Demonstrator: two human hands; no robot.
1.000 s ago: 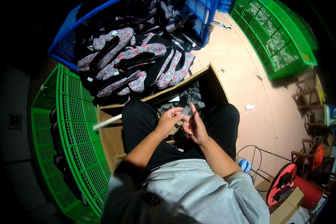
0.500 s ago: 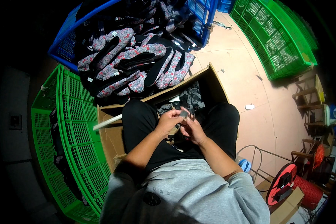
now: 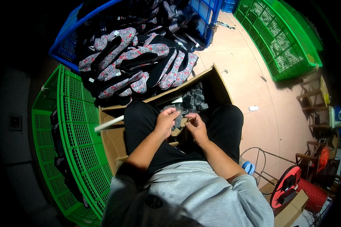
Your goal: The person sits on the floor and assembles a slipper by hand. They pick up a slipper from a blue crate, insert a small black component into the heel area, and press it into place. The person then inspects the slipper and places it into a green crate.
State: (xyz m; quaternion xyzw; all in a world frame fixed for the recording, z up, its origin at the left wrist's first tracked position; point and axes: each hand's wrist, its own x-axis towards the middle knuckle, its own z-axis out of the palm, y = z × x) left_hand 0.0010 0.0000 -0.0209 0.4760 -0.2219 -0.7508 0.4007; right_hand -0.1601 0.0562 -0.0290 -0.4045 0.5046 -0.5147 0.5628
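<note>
Over the cardboard box (image 3: 221, 85) between my knees, my left hand (image 3: 166, 122) pinches a small flat dark grey piece (image 3: 179, 118), its kind unclear. A short gap to the right, my right hand (image 3: 197, 126) has thumb and fingertips pressed together. Whatever may be in that pinch is too small to make out. Beneath and beyond both hands, a heap of black and grey scraps (image 3: 195, 98) lies in the box, with a small white piece (image 3: 177, 100) among them.
Ahead, a blue crate (image 3: 212, 22) overflows with floral and black padded items (image 3: 144, 53). Green crates (image 3: 77, 132) stand at my left, another green crate (image 3: 276, 41) at the far right. A pale stick (image 3: 109, 123) juts out by my left knee. Right: a red round-topped stool (image 3: 287, 186).
My hands have moved apart from being close together. The dark grey piece now hangs from my left hand, and my right hand has shifted slightly right.
</note>
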